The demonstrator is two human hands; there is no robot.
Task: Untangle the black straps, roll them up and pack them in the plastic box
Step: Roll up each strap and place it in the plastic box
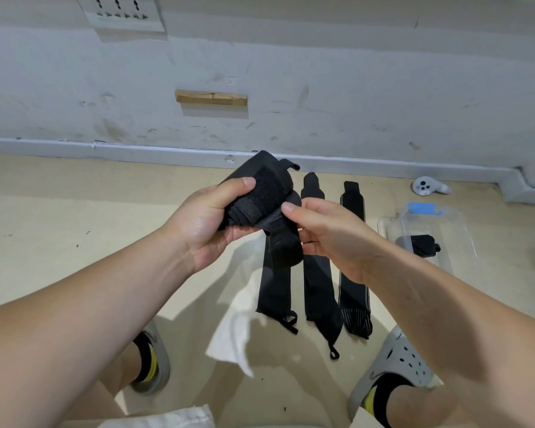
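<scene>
both hands, left [204,223] and right [331,239], grip the half-rolled strap [266,199] above the floor left of the box [457,223]; it's soft and floppy, so i'd pinch the roll's edges.

Single view. Head-worn wide-angle camera looking forward and steeply down over person's own forearms. Lens facing grey wall [322,72], wall filling upper third of frame, beige floor [44,211] filling remainder. Left hand [204,223] and right hand [331,233] sitting nearest lens at frame centre, both gripping black strap bundle [263,193]; forearms entering from lower corners. Left shoe [159,359] and right shoe [399,359] showing near bottom edge, camera hanging almost directly above them. Plastic box [457,230] lying toward right edge, farther off. Wall base [136,148] bowing slightly under wide lens.
</scene>
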